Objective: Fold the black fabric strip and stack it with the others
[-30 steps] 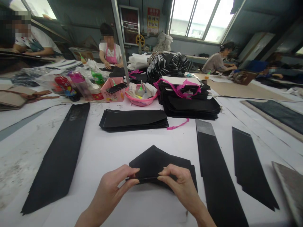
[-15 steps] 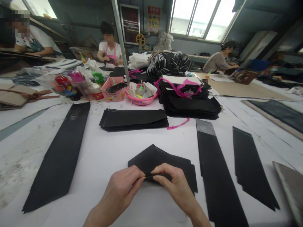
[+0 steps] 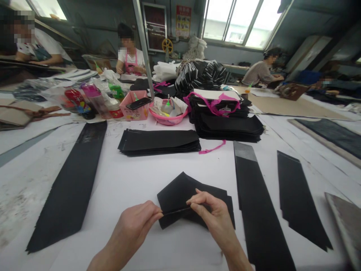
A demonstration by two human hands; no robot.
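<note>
A black sheet piece (image 3: 180, 192) lies at the middle front of the white-covered table, its near edge folded and lifted. My left hand (image 3: 138, 222) pinches the left end of that edge between thumb and fingers. Farther right along the same edge, my right hand (image 3: 211, 210) pinches it, thumb against forefinger. Right beside it lies a long overlapping row of black pieces (image 3: 262, 210), with a shorter black row (image 3: 300, 195) beyond. Another long black row (image 3: 70, 184) slants at the left. Behind the hands sits a low black stack (image 3: 159, 142).
At the back are a pink basket (image 3: 169, 119), a pink box (image 3: 134, 111) with a phone (image 3: 138, 103) on it, bottles (image 3: 96, 99), and tied black stacks (image 3: 229, 126) near a pink strip (image 3: 213, 148). People (image 3: 131, 60) sit at tables beyond a metal pole (image 3: 143, 45).
My hands have moved apart along the folded edge, the left one leftward and the right one rightward. More of the black edge shows between them.
</note>
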